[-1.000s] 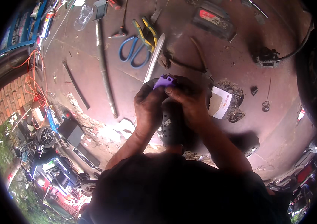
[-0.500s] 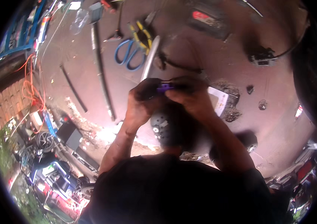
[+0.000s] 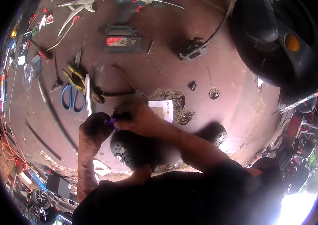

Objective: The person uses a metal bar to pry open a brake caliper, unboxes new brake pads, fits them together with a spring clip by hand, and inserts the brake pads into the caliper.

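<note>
We saw the left hand (image 3: 94, 126) and the right hand (image 3: 133, 117) close together, both clamped on a small purple piece (image 3: 111, 123) above the floor (image 3: 237, 105), just beyond a dark perforated shoe (image 3: 127, 148) by the floor's broken near edge; the hands covered most of it, so its full shape was hard for us to judge. Toward the floor's left edge we made out blue-handled scissors (image 3: 71, 96), yellow-handled pliers (image 3: 78, 76) and a silver strip (image 3: 88, 93) close beside them, while a white card (image 3: 166, 105) lay right of the hands against a patch of dark dirt (image 3: 183, 112)
</note>
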A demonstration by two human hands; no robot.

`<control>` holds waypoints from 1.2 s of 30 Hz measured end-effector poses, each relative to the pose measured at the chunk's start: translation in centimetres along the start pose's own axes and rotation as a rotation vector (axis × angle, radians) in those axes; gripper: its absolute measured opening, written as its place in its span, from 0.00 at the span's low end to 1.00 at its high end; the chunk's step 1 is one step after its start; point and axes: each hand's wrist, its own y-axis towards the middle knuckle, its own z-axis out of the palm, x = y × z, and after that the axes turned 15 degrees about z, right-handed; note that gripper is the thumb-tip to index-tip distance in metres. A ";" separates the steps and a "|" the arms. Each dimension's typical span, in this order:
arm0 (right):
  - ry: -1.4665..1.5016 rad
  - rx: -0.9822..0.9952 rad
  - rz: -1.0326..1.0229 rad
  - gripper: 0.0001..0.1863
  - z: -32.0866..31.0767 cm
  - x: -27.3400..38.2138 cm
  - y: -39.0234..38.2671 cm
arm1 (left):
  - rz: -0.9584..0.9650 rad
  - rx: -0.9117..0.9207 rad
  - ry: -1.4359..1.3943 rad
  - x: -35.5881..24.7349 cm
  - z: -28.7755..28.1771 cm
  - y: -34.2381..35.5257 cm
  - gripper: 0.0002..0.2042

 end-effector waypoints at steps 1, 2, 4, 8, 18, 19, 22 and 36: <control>0.003 -0.008 0.000 0.17 -0.3 0.2 0.1 | 0.005 0.007 0.001 -0.2 -0.1 0.3 0.13; -0.035 0.016 0.012 0.17 -0.8 0.5 0.1 | -0.012 0.081 -0.018 -0.4 -0.3 0.7 0.12; -0.070 0.030 0.025 0.17 -1.3 0.6 0.1 | -0.024 0.163 -0.036 -0.6 -0.4 1.4 0.11; -0.158 0.036 -0.009 0.17 -2.1 0.7 -0.3 | -0.034 0.230 -0.084 0.0 0.1 1.8 0.09; 0.513 -0.740 -0.094 0.28 -20.5 -4.8 -1.0 | -0.038 -0.117 -0.318 -1.4 -1.0 1.4 0.09; 0.503 -0.765 -0.098 0.28 -22.8 -5.4 -1.0 | -0.055 -0.074 -0.362 -2.3 -1.2 2.6 0.09; 0.570 -0.140 -0.106 0.35 -25.7 -5.6 0.3 | -0.111 0.050 -0.284 -6.5 -2.5 4.4 0.11; 0.647 0.010 -0.046 0.45 -21.6 -7.2 3.4 | -0.052 0.014 -0.309 -8.2 8.1 11.3 0.09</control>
